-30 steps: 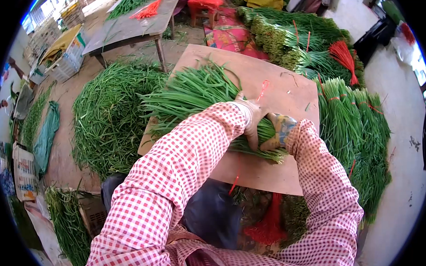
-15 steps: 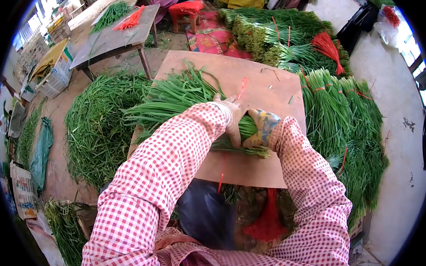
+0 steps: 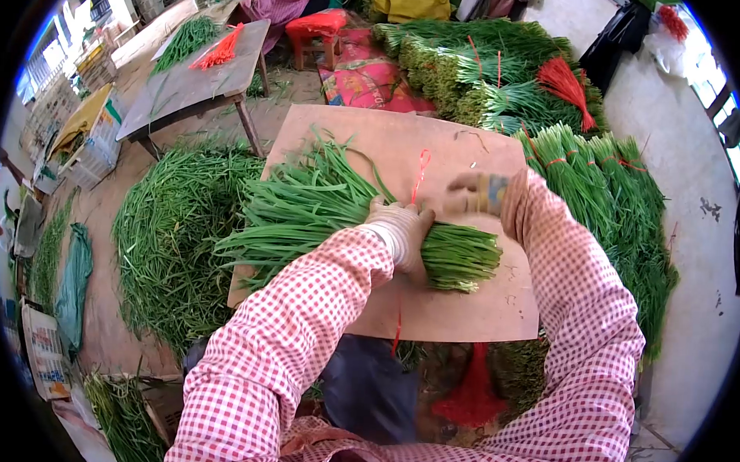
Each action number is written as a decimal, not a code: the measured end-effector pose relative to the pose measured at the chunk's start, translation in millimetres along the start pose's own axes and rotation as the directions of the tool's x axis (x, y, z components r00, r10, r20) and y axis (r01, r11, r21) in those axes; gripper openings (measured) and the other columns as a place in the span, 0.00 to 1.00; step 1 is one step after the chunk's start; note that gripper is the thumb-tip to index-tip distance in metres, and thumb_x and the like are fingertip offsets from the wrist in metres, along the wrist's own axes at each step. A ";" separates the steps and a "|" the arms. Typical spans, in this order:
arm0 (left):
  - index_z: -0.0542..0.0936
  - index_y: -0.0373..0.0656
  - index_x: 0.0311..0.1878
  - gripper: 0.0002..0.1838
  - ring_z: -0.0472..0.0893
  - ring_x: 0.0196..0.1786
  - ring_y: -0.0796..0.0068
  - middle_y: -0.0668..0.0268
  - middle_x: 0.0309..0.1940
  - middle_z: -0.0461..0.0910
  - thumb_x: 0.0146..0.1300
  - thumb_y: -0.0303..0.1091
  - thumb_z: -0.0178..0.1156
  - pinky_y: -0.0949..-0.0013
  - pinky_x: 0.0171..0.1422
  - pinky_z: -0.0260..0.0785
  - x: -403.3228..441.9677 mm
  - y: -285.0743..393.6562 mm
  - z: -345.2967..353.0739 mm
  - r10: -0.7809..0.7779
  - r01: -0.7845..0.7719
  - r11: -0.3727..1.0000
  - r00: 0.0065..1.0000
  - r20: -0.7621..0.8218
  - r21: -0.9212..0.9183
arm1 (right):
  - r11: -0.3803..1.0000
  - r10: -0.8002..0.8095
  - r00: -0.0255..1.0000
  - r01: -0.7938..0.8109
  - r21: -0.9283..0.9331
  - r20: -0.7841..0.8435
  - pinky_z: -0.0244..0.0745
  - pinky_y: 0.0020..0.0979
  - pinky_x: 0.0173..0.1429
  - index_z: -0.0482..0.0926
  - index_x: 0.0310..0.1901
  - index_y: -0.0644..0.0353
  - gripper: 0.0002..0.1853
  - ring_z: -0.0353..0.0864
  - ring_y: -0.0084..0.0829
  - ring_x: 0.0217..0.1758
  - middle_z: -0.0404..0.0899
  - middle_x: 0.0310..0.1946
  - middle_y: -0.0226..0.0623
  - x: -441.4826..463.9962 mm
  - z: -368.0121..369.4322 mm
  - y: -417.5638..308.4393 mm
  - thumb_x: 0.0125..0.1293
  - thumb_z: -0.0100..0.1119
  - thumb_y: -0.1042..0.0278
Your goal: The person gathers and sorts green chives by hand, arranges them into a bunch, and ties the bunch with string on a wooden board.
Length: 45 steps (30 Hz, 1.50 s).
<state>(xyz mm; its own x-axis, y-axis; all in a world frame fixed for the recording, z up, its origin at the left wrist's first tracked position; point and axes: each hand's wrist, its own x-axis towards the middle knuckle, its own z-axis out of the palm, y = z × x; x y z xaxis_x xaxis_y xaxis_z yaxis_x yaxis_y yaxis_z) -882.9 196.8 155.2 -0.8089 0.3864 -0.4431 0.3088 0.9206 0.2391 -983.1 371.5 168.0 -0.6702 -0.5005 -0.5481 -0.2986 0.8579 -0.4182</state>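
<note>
My left hand [image 3: 402, 232], in a pale glove or wrap, closes round a bunch of green chives [image 3: 306, 204] and presses it on the brown board [image 3: 359, 312]. The leaves fan out to the left. On the right, the cut stem ends [image 3: 467, 259] lie fairly even. A red plastic tie [image 3: 422, 172] sticks up beyond the bunch, and its other end hangs over the board's near edge; the middle is hidden. Above the board, right of the tie, my right hand [image 3: 476, 194] is apart from the bunch, its fingers stretched leftward and blurred, with nothing visible in them.
Tied chive bundles [image 3: 584, 181] are stacked at the right, more at the back with red ties [image 3: 566, 87] on top. A heap of loose greens [image 3: 182, 233] lies left of the board. Another table [image 3: 179, 86] stands back left. Red ties [image 3: 472, 393] hang below the board.
My right hand has let go of the stem ends and moved up and right, off the bunch. My left hand still grips the bunch, whose stems are now in full view.
</note>
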 end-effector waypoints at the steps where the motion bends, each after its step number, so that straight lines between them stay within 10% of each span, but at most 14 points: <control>1: 0.66 0.43 0.64 0.56 0.71 0.64 0.58 0.56 0.59 0.73 0.30 0.62 0.74 0.46 0.69 0.55 0.2 -0.1 3.9 -0.002 0.003 1.000 0.999 -0.035 0.005 | 0.994 0.005 0.989 0.012 0.113 -0.146 0.75 0.36 0.54 0.70 0.62 0.61 0.39 0.77 0.37 0.53 0.77 0.49 0.44 24.3 -4.2 15.1 0.58 0.64 0.39; 4: 0.65 0.44 0.65 0.57 0.70 0.65 0.57 0.55 0.61 0.71 0.30 0.63 0.74 0.46 0.70 0.53 0.4 -1.0 3.0 -0.012 0.013 1.000 0.999 -0.035 0.028 | 0.780 0.389 0.911 -0.247 0.575 -0.137 0.77 0.30 0.37 0.71 0.61 0.61 0.36 0.78 0.29 0.35 0.77 0.42 0.40 66.7 1.3 -8.3 0.59 0.66 0.43; 8: 0.65 0.44 0.65 0.57 0.71 0.64 0.56 0.54 0.59 0.72 0.31 0.62 0.74 0.47 0.70 0.53 -0.4 -3.1 -0.3 -0.009 0.009 1.000 1.000 -0.005 0.004 | 0.655 0.175 0.976 -0.015 0.756 -0.132 0.71 0.26 0.27 0.77 0.50 0.62 0.21 0.73 0.24 0.22 0.78 0.29 0.34 114.1 19.6 11.1 0.64 0.62 0.53; 13: 0.66 0.43 0.65 0.54 0.71 0.63 0.57 0.55 0.58 0.73 0.32 0.62 0.73 0.49 0.69 0.55 1.7 -3.6 3.9 0.005 -0.004 1.000 0.999 -0.052 0.023 | 0.979 0.152 0.895 -0.078 0.189 -0.420 0.71 0.30 0.26 0.80 0.43 0.57 0.13 0.76 0.24 0.23 0.79 0.24 0.31 107.8 19.2 63.8 0.66 0.59 0.57; 20: 0.69 0.38 0.58 0.51 0.76 0.59 0.57 0.53 0.52 0.78 0.29 0.58 0.75 0.52 0.69 0.55 -0.2 -2.8 2.8 -0.011 0.010 1.000 0.998 -0.059 -0.016 | 0.816 0.347 0.859 -0.080 0.573 -0.376 0.73 0.31 0.33 0.83 0.38 0.57 0.11 0.79 0.27 0.27 0.81 0.23 0.32 18.3 11.6 46.0 0.64 0.60 0.58; 27: 0.73 0.49 0.61 0.51 0.75 0.60 0.58 0.59 0.54 0.78 0.27 0.58 0.77 0.55 0.67 0.59 9.7 -2.0 8.8 -0.065 0.066 0.998 0.996 -0.054 0.005 | 0.890 -0.400 0.844 0.266 -0.370 -0.356 0.77 0.35 0.43 0.80 0.46 0.55 0.13 0.82 0.39 0.36 0.81 0.34 0.45 -63.3 72.1 -49.9 0.62 0.58 0.64; 30: 0.73 0.50 0.59 0.50 0.76 0.59 0.58 0.58 0.53 0.79 0.27 0.58 0.77 0.54 0.65 0.61 21.2 -10.1 19.6 -0.136 0.134 0.990 0.990 -0.041 -0.052 | 0.948 -0.318 0.841 0.275 -0.161 -0.438 0.77 0.39 0.47 0.81 0.46 0.54 0.12 0.81 0.43 0.39 0.80 0.35 0.46 -72.9 99.8 -42.1 0.62 0.57 0.65; 32: 0.75 0.47 0.54 0.47 0.80 0.53 0.57 0.57 0.46 0.82 0.27 0.59 0.77 0.58 0.57 0.70 12.4 -6.9 16.3 -0.023 0.032 0.998 0.984 -0.175 0.046 | 0.889 -0.427 0.466 0.375 -0.264 -0.775 0.77 0.41 0.43 0.80 0.48 0.55 0.13 0.80 0.45 0.35 0.79 0.32 0.46 -102.8 118.5 -39.2 0.62 0.57 0.65; 35: 0.75 0.46 0.54 0.49 0.81 0.52 0.56 0.55 0.47 0.81 0.26 0.61 0.77 0.59 0.54 0.72 4.0 -2.0 7.8 -0.022 0.022 1.000 0.994 -0.110 -0.004 | 0.915 -0.403 0.859 0.391 -0.105 -0.316 0.78 0.36 0.37 0.70 0.62 0.50 0.25 0.80 0.40 0.32 0.78 0.32 0.44 -105.9 166.0 -27.9 0.62 0.59 0.70; 36: 0.75 0.46 0.54 0.49 0.81 0.52 0.55 0.54 0.48 0.81 0.26 0.62 0.77 0.59 0.55 0.72 1.2 -0.2 1.5 -0.068 0.069 0.998 0.996 -0.061 0.013 | 0.761 -0.604 0.637 0.639 -0.109 -0.479 0.77 0.40 0.40 0.69 0.64 0.47 0.26 0.80 0.43 0.37 0.77 0.36 0.47 -92.3 197.3 -18.3 0.63 0.58 0.68; 37: 0.75 0.46 0.56 0.50 0.80 0.53 0.55 0.55 0.48 0.81 0.26 0.61 0.77 0.59 0.58 0.70 0.9 -0.1 5.2 -0.059 0.062 0.997 0.995 -0.076 0.036 | 0.850 -0.525 0.786 0.503 -0.156 -0.325 0.77 0.41 0.43 0.71 0.61 0.48 0.23 0.80 0.46 0.42 0.77 0.42 0.48 -96.3 202.7 -28.9 0.64 0.57 0.65; 39: 0.71 0.46 0.61 0.53 0.77 0.57 0.56 0.56 0.52 0.79 0.27 0.61 0.77 0.56 0.64 0.64 -6.4 0.3 2.9 -0.065 0.071 0.997 0.990 -0.123 0.039 | 0.827 -0.539 0.687 0.540 -0.153 -0.487 0.77 0.41 0.45 0.78 0.53 0.51 0.17 0.81 0.48 0.43 0.79 0.41 0.47 -70.7 229.3 -15.5 0.60 0.58 0.68; 45: 0.60 0.46 0.69 0.61 0.68 0.67 0.59 0.58 0.63 0.70 0.30 0.60 0.77 0.46 0.73 0.49 -5.0 -2.4 4.5 -0.048 0.045 0.998 0.997 -0.061 -0.040 | 0.681 -0.130 0.817 0.486 0.548 -0.562 0.74 0.31 0.35 0.82 0.40 0.60 0.15 0.80 0.31 0.28 0.79 0.22 0.38 -88.0 214.7 -27.6 0.72 0.49 0.59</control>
<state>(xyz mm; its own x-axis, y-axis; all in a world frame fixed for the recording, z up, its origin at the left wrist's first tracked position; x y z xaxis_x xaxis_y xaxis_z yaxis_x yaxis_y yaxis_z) -877.4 192.9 152.9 -0.8518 0.3378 -0.4003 0.2517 0.9342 0.2528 -770.0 366.8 72.2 -0.8907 -0.4544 0.0142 -0.1565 0.2771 -0.9480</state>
